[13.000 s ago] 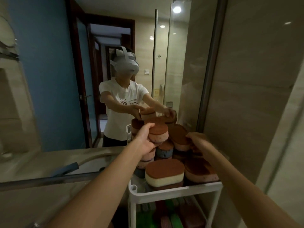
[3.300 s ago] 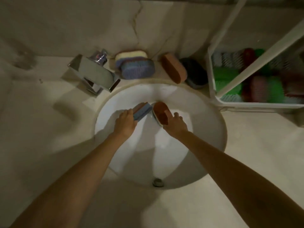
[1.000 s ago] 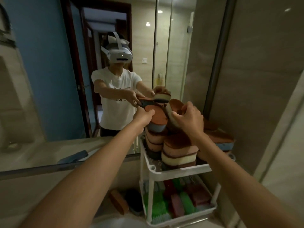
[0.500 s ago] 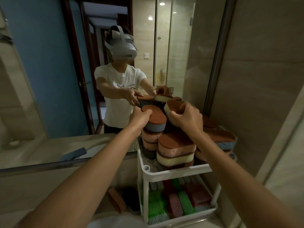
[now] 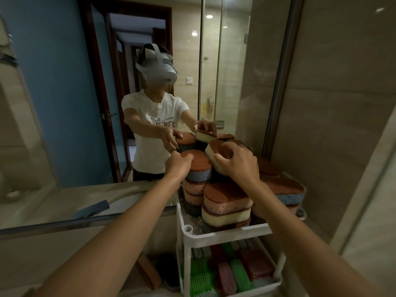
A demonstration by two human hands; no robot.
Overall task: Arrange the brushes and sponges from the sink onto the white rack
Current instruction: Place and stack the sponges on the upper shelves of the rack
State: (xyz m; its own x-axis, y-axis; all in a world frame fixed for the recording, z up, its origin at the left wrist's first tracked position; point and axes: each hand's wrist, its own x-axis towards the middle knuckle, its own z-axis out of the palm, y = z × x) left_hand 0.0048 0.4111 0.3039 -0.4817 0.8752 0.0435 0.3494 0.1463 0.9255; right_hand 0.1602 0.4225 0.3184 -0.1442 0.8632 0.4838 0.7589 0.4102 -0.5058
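Observation:
The white rack (image 5: 227,233) stands against the mirror, its top shelf piled with brown-topped sponges. My left hand (image 5: 179,166) grips the left edge of a blue sponge (image 5: 200,168) that sits on top of the left stack. My right hand (image 5: 239,166) holds a cream sponge (image 5: 214,151) tilted on its side above the middle of the pile. A pink-and-cream stack (image 5: 226,205) fills the shelf's front. The lower shelf holds green, pink and red brushes (image 5: 228,274). The sink is out of sight below.
A brown sponge (image 5: 148,273) and a dark one (image 5: 169,273) lie on the counter left of the rack. The mirror (image 5: 64,103) behind reflects a person and both hands. A tiled wall (image 5: 332,125) runs close along the rack's right side.
Both hands came up from the sink with a sponge each. In the last second the blue sponge settled onto the left stack; the cream one stays tilted in my right hand.

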